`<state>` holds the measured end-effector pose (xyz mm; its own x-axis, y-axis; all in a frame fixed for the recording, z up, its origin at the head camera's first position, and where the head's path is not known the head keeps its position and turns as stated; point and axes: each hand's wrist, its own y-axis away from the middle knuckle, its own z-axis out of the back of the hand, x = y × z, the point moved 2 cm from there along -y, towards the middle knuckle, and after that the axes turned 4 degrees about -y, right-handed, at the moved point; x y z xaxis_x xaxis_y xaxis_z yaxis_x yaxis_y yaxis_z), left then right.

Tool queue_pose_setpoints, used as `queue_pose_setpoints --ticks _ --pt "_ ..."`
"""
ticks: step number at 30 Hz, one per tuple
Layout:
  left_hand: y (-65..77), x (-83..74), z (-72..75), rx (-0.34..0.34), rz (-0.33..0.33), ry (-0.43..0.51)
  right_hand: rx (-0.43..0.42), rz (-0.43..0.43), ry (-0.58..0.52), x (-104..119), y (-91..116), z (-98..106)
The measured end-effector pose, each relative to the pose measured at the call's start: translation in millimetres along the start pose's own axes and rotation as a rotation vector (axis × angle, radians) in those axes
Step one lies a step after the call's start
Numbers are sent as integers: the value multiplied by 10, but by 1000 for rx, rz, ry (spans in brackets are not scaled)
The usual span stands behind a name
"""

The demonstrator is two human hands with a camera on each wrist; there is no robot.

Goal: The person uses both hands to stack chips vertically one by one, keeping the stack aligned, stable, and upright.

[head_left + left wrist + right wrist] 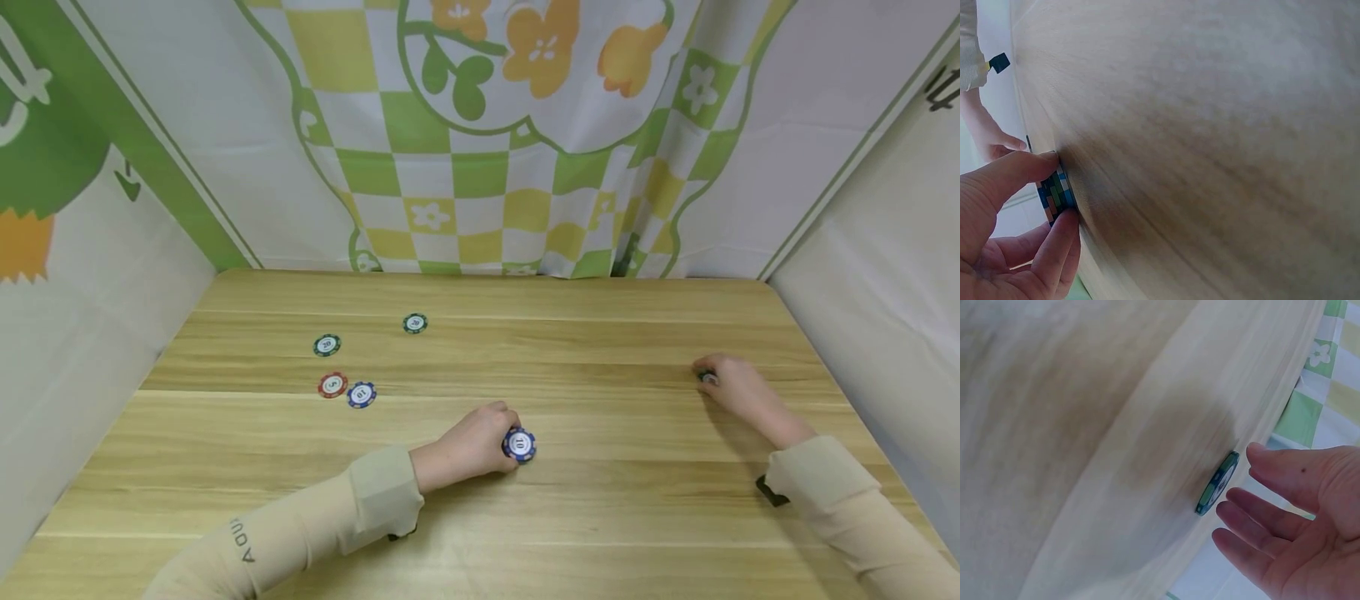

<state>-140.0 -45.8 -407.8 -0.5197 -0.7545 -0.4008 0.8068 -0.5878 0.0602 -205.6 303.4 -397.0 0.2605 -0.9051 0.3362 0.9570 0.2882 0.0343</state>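
Near the middle of the table my left hand [474, 440] grips a short stack of poker chips [520, 445] topped by a blue 10 chip. In the left wrist view, the thumb and fingers pinch the edges of this stack [1057, 195], whose blue and green layers show. Over at the right side, my right hand [738, 390] is at a green poker chip [708, 377], partly hidden by the fingers. The right wrist view shows that green chip [1217, 484] flat on the wood, with the thumb and loosely bent fingers beside it, slightly apart from it.
On the wooden table [600, 517], two green 20 chips [327, 345] lie at the back left. Closer in, a red 5 chip [333, 385] sits beside a blue 10 chip [362, 395]. A checked curtain [480, 175] hangs along the back edge, with pale fabric at both sides.
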Motion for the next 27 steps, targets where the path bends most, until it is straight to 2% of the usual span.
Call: queue_pose_setpoints --ticks 8,18,27 --pt "6 -2 1 9 6 -1 30 -46 -18 -50 26 -4" --pt "-1 1 -14 16 7 9 4 -50 -13 -81 36 -4" --pt "1 11 -13 20 14 8 17 -49 -7 -71 43 27"
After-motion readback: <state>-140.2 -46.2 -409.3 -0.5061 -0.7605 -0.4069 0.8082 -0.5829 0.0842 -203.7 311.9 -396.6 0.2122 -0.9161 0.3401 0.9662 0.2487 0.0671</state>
